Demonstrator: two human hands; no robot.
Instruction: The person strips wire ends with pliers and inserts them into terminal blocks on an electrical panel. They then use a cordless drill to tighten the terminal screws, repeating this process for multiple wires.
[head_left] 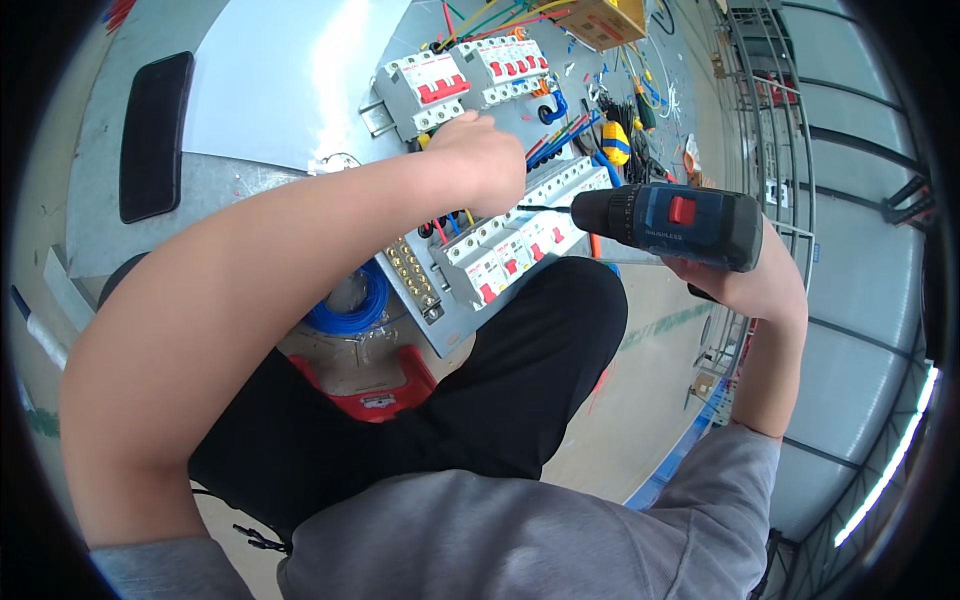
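My right hand (735,285) grips a dark blue cordless drill (665,222), held level with its long thin bit pointing left. The bit's tip ends beside my left hand (478,165), above a row of white circuit breakers (515,255) with red switches on a grey metal panel. The fingers of my left hand are curled in between this row and an upper breaker (425,88); what they pinch is hidden behind the hand. A brass terminal bar (412,275) is fixed to the panel near my left forearm. Red, blue and yellow wires (560,140) rise between the rows.
A black phone (155,135) and a white sheet (265,85) lie at the left. A blue wire coil (365,305) sits below my forearm, near a red plastic piece (385,390). Beyond the panel are a yellow-and-blue tool (615,145), wire scraps and a cardboard box (605,22).
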